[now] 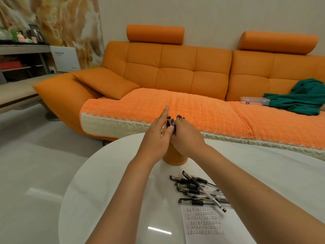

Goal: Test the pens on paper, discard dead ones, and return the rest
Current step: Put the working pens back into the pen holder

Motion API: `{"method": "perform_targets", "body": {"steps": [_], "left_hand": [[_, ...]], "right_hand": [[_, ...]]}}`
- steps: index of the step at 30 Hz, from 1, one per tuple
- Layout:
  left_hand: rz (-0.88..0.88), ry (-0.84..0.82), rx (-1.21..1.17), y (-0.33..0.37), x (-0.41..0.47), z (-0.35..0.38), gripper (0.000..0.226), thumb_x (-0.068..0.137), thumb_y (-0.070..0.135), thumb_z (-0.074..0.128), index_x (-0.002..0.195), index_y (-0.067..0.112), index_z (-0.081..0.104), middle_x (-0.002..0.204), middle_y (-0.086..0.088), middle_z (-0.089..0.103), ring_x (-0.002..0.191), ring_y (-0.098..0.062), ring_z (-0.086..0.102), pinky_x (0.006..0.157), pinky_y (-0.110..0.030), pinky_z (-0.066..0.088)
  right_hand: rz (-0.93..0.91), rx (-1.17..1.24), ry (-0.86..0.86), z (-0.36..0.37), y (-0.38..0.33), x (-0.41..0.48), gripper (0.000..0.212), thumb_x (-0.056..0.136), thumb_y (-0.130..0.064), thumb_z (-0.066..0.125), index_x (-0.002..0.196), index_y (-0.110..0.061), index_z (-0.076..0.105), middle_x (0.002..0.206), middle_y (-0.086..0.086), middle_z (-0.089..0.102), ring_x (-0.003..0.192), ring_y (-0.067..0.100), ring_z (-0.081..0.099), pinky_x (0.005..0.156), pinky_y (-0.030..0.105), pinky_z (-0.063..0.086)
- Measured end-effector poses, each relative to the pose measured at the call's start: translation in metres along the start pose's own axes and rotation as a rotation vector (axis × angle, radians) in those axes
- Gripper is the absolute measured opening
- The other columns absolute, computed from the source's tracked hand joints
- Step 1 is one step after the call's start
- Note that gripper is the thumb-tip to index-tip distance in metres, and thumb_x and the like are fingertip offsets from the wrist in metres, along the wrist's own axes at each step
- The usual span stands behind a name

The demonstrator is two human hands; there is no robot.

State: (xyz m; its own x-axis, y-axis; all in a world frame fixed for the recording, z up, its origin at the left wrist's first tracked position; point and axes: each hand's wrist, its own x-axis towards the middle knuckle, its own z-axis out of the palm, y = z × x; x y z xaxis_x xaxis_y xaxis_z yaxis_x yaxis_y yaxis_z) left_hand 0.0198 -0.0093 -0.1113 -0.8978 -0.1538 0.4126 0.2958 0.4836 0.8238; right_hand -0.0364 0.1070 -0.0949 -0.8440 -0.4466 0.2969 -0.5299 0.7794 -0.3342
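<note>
Right hand (186, 138) is gripping a bundle of pens (171, 123) upright over the orange holder (174, 158). Left hand (154, 136), fingers straight, is pressing flat against the bundle's side. Paper (207, 226) is carrying rows of test marks, so testing is looking well advanced. A pile of pens (198, 191) is lying on the table (105, 173) just above the sheet (working or dead: cannot tell). Returning is apparently underway, with that pile remaining.

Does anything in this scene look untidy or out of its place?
Yes. The loose pens lie in a crooked heap on the table, with one pen slanting across the others onto the paper. A clear plastic case sits on the sofa, away from the work.
</note>
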Motion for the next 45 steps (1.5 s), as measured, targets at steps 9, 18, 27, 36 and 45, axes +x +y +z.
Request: {"method": "perform_targets", "body": {"steps": [9,18,27,36,45], "left_hand": [[0.014,0.113,0.104,-0.006,0.007,0.002,0.05,0.103,0.014,0.051,0.151,0.024,0.041,0.138,0.004,0.042,0.12,-0.007,0.051,0.097,-0.025,0.047],[-0.188,-0.009,0.069,-0.013,0.001,0.007,0.057,0.104,0.031,0.048,0.157,0.031,0.026,0.153,0.004,0.038,0.139,-0.015,0.04,0.113,-0.039,0.037],[-0.178,-0.087,0.173,-0.015,0.0,0.008,0.054,0.104,0.03,0.047,0.155,0.018,0.033,0.16,0.005,0.027,0.148,-0.012,0.024,0.116,-0.028,0.022],[-0.139,0.132,0.081,-0.016,-0.004,0.013,0.043,0.098,0.022,0.06,0.138,0.025,0.045,0.132,0.004,0.044,0.115,-0.008,0.056,0.092,-0.025,0.046],[-0.13,-0.027,0.142,-0.025,-0.005,0.011,0.051,0.1,0.02,0.054,0.15,0.025,0.044,0.131,0.01,0.038,0.119,-0.001,0.041,0.097,-0.018,0.033]], "right_hand": [[-0.053,0.138,0.116,-0.003,0.01,-0.007,0.039,0.098,-0.03,0.059,0.135,-0.021,0.054,0.113,0.0,0.053,0.097,0.019,0.053,0.082,0.03,0.043],[-0.016,0.338,0.263,0.0,0.021,-0.016,0.046,0.082,-0.034,0.079,0.122,-0.025,0.057,0.096,-0.006,0.056,0.084,0.013,0.054,0.069,0.027,0.046],[-0.061,0.068,0.315,0.019,0.033,-0.024,0.021,0.097,-0.035,0.059,0.108,-0.029,0.075,0.104,-0.005,0.06,0.104,0.02,0.045,0.091,0.038,0.038],[-0.226,0.026,0.357,0.014,0.036,-0.026,0.029,0.093,-0.023,0.063,0.121,-0.021,0.069,0.112,-0.002,0.067,0.1,0.023,0.055,0.087,0.039,0.043],[-0.224,-0.16,0.156,0.017,0.025,-0.02,0.037,0.102,-0.029,0.039,0.129,-0.023,0.063,0.14,-0.004,0.055,0.12,0.026,0.047,0.093,0.041,0.033]]}}
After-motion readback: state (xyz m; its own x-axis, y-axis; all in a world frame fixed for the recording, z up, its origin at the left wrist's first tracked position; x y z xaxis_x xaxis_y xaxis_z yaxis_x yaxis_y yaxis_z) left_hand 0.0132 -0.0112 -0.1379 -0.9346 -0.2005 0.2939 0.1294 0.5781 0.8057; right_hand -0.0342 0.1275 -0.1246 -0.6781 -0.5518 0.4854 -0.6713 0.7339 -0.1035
